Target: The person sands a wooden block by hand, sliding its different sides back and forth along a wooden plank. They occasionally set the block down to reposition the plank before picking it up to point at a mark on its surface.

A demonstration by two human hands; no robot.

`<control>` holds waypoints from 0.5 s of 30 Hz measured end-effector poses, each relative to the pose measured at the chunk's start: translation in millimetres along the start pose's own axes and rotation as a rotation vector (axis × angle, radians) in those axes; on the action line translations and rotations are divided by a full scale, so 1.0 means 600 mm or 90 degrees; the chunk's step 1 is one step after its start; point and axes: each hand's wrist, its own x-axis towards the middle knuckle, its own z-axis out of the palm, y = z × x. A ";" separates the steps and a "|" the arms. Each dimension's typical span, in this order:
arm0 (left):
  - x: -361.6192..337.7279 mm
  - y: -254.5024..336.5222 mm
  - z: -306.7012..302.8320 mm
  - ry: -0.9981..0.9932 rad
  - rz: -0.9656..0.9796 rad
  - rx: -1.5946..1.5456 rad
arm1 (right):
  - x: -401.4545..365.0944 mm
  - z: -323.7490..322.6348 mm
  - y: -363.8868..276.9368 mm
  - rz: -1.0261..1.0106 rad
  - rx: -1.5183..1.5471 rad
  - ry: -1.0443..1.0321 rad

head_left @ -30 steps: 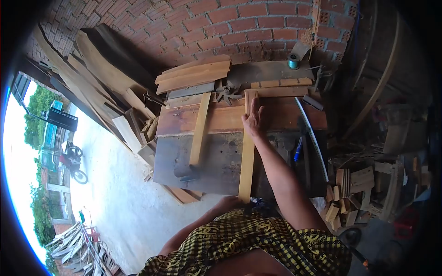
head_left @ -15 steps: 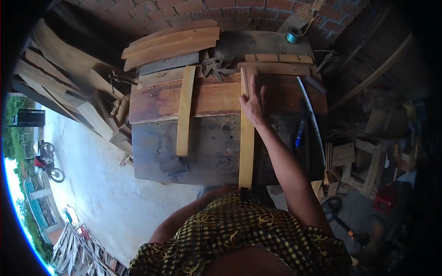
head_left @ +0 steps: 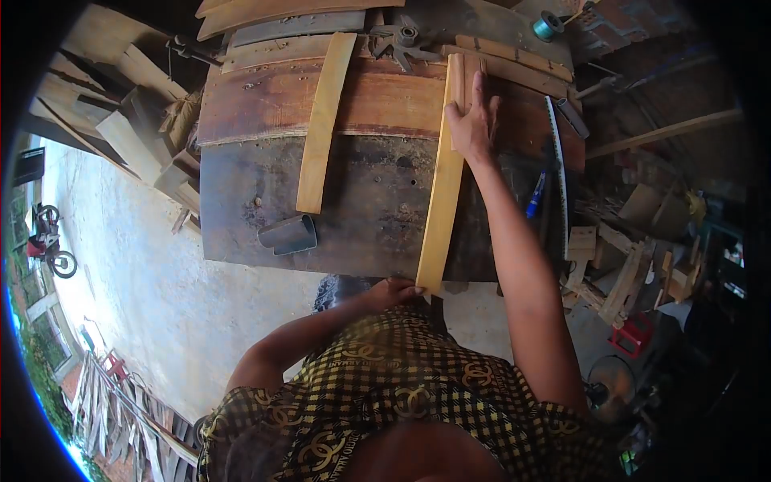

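Observation:
A long yellow wooden strip (head_left: pixel 438 217) runs from the workbench's middle past its near edge. At its near end, my left hand (head_left: pixel 393 294) is closed, thumb on the strip and lower fingers hidden. Towards the far end lies a short reddish wooden piece (head_left: pixel 456 76) against the strip. My right hand (head_left: pixel 475 132) grips this piece from above, thumb at the left side and index finger stretched forward along it. Left of them a second, shorter yellow strip (head_left: pixel 324 132) lies across a wide reddish-brown board (head_left: pixel 265 100).
The dark workbench (head_left: pixel 361 193) also carries a curved metal piece (head_left: pixel 289 234), a bladed metal cutter (head_left: pixel 403 44), a blue pen (head_left: pixel 536 195), a toothed blade (head_left: pixel 560 177) and a spool (head_left: pixel 548 26). Scrap wood (head_left: pixel 622 265) is piled at the right, with a red stool (head_left: pixel 632 336) nearby.
The view has tilted down, so the bench sits higher. My left hand has come into sight at the strip's near end. The long strip's near end now slants left; my right hand stays on the short piece.

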 end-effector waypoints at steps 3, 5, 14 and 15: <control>-0.013 -0.013 0.032 0.097 -0.046 0.023 | 0.001 0.011 0.010 -0.047 0.098 0.009; -0.025 -0.005 0.057 0.123 0.001 -0.048 | -0.006 0.000 -0.002 0.025 0.061 0.008; -0.014 -0.053 0.106 0.268 0.037 -0.060 | -0.257 -0.073 0.008 -0.100 -0.044 -0.011; -0.010 -0.070 0.111 0.263 0.047 -0.069 | -0.315 -0.094 0.005 -0.128 0.005 -0.026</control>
